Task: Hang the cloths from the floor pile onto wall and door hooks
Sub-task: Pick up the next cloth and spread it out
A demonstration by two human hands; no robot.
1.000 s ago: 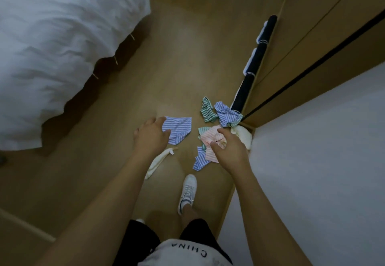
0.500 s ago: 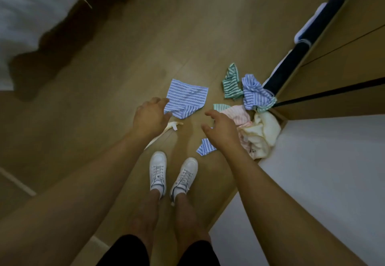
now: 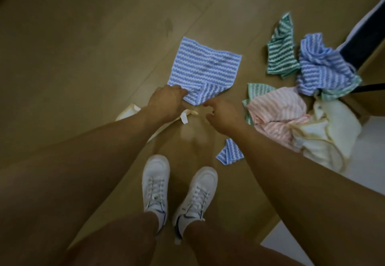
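Note:
A flat blue striped cloth (image 3: 205, 67) lies on the wooden floor. My left hand (image 3: 166, 103) curls its fingers over the cloth's near left corner. My right hand (image 3: 223, 115) hovers just right of that corner with fingers loosely spread, holding nothing. To the right lies the pile: a pink striped cloth (image 3: 277, 107), a cream cloth (image 3: 329, 140), a crumpled blue striped cloth (image 3: 323, 67) and a green striped cloth (image 3: 281, 55). A small blue striped cloth (image 3: 229, 153) shows beside my right forearm. Another cream cloth (image 3: 129, 111) lies partly under my left arm.
My two white shoes (image 3: 179, 190) stand just behind the hands. A dark upright object (image 3: 366, 36) leans at the upper right beside the pile. A white wall surface (image 3: 364, 174) fills the lower right. Bare wooden floor (image 3: 93, 47) stretches to the left and ahead.
The view has tilted down onto the floor. My right hand left the pink cloth and moved left toward the flat blue cloth. My left hand stayed at that cloth's corner.

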